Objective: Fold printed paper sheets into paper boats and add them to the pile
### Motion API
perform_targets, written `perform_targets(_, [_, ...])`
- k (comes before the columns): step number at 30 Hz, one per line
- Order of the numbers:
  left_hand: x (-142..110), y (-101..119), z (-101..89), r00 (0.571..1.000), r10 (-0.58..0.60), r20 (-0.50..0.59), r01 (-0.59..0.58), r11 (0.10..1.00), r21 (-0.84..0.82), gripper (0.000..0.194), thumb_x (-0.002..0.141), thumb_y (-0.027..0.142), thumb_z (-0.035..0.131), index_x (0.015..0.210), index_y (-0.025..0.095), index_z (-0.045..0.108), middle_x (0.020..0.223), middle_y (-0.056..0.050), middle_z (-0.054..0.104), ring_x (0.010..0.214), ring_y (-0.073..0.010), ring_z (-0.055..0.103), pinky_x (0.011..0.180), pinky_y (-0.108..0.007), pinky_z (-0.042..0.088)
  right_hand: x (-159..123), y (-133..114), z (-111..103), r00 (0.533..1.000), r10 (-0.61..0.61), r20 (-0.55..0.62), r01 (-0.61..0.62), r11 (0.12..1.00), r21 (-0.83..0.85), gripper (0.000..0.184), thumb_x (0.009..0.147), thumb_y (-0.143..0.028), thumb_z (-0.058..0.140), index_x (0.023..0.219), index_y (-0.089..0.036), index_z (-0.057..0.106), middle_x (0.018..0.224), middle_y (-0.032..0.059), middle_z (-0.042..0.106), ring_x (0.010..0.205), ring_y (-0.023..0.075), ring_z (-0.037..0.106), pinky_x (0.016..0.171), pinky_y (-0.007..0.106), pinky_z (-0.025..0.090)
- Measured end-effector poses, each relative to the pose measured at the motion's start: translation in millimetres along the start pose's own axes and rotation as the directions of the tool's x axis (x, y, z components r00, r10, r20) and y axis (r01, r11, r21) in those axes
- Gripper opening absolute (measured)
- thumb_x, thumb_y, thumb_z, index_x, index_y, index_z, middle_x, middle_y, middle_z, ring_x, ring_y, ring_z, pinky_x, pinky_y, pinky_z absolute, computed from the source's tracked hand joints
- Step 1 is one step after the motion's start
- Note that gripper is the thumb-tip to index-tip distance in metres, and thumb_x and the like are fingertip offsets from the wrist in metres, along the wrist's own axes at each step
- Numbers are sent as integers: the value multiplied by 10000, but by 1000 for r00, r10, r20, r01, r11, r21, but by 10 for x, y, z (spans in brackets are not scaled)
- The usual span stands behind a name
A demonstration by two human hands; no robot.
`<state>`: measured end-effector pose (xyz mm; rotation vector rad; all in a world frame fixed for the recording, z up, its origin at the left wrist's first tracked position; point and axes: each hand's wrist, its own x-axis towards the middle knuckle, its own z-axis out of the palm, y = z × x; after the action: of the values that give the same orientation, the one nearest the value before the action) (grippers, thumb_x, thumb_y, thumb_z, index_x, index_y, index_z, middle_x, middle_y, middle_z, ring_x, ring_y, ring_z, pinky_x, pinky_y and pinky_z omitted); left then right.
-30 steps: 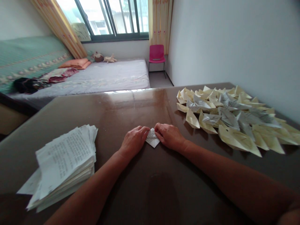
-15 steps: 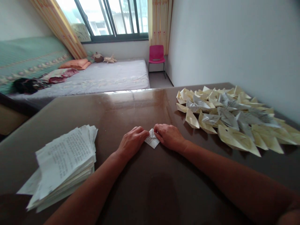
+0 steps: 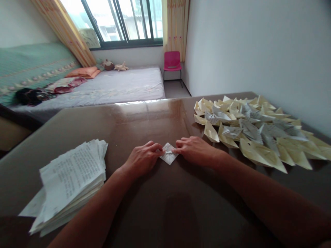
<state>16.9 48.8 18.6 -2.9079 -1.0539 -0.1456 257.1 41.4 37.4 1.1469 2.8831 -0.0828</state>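
Brown glossy table [image 3: 144, 220] in the foreground, both bare forearms reaching in over it from the near edge. Near left: thick stack of printed sheets [image 3: 72, 182], edges uneven, left forearm passing just beside it. Further in, mid-table: small folded paper [image 3: 169, 158], white, printed, lying as a diamond with one point toward the person, crease lines visible, between the two hands. Left hand [image 3: 144, 155] narrow, fingertips holding the paper's left corner. Right hand [image 3: 195, 148] also narrow, fingers curled, thumb side holding the right corner; exact finger contact too small to tell. Right of the hands, well apart from the paper: large group of folded paper boats [image 3: 254, 131], mostly cream, several greyish with print, crowded close and overlapping, reaching back toward the far edge, white wall [image 3: 253, 44] alongside. Beyond the table: bed [image 3: 129, 81] with pale sheet, orange pillow [image 3: 82, 72], soft toys [image 3: 121, 66]. Pink chair [image 3: 172, 61] right of the bed. Furthest back: patterned curtains [image 3: 176, 32], dark-framed sliding window [image 3: 129, 43].
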Motion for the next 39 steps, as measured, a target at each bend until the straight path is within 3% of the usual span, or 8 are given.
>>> perform_targets(9, [-25, -1, -31, 1000, -1, 13, 2, 999, -44, 294, 869, 172, 406, 979, 243, 670, 1089, -4, 677, 964, -183, 589, 717, -292, 476, -40, -203, -99, 991, 120, 55, -119, 993, -21, 120, 852, -170, 557, 841, -183, 675, 906, 94, 662, 867, 228, 588, 642, 297, 408])
perform_targets(15, [-9, 19, 43, 999, -31, -20, 29, 994, -110, 202, 790, 125, 436, 853, 188, 617, 964, -54, 640, 908, -191, 574, 747, -296, 474, 134, -116, 153, 938, 318, -136, -299, 943, 146, 280, 901, -445, 512, 952, -182, 592, 987, 79, 620, 900, 200, 576, 685, 278, 406])
perform_targets(20, [26, 43, 111, 992, -85, -88, 62, 968, -241, 137, 798, 130, 454, 830, 191, 572, 927, -51, 604, 869, -172, 568, 789, -289, 466, 190, -109, 308, 920, 374, -115, -317, 885, 343, 245, 850, -437, 590, 914, -202, 570, 949, 30, 593, 846, 151, 558, 673, 251, 387])
perform_targets(24, [72, 84, 155, 974, -198, -111, 156, 939, -308, 156, 909, 240, 410, 974, 203, 547, 1025, -46, 582, 827, -152, 592, 769, -288, 476, 187, -131, 313, 904, 399, -153, -307, 856, 417, 228, 878, -380, 554, 1026, -207, 561, 987, 39, 597, 916, 157, 552, 753, 263, 401])
perform_targets(28, [104, 86, 202, 949, -306, -81, 256, 893, -370, 229, 918, 308, 441, 1121, 228, 513, 1121, -45, 573, 811, -151, 614, 763, -300, 494, 201, -138, 333, 906, 389, -168, -285, 852, 439, 267, 873, -332, 561, 1109, -207, 553, 1047, 55, 610, 965, 170, 553, 790, 277, 413])
perform_targets(33, [113, 51, 193, 951, -310, -16, 269, 848, -457, 436, 871, 287, 514, 1298, 238, 437, 1222, -65, 562, 775, -139, 612, 785, -306, 497, 223, -86, 379, 939, 281, -197, -146, 847, 511, 335, 851, -224, 571, 1185, -214, 540, 1028, 42, 640, 956, 168, 555, 822, 290, 421])
perform_targets(39, [118, 35, 119, 961, -270, 51, 259, 824, -504, 474, 817, 291, 577, 1278, 223, 486, 1179, -67, 567, 781, -130, 591, 767, -284, 482, 236, -33, 393, 947, 133, -291, 71, 801, 595, 279, 845, -167, 584, 1120, -211, 604, 972, 28, 660, 943, 155, 561, 844, 292, 440])
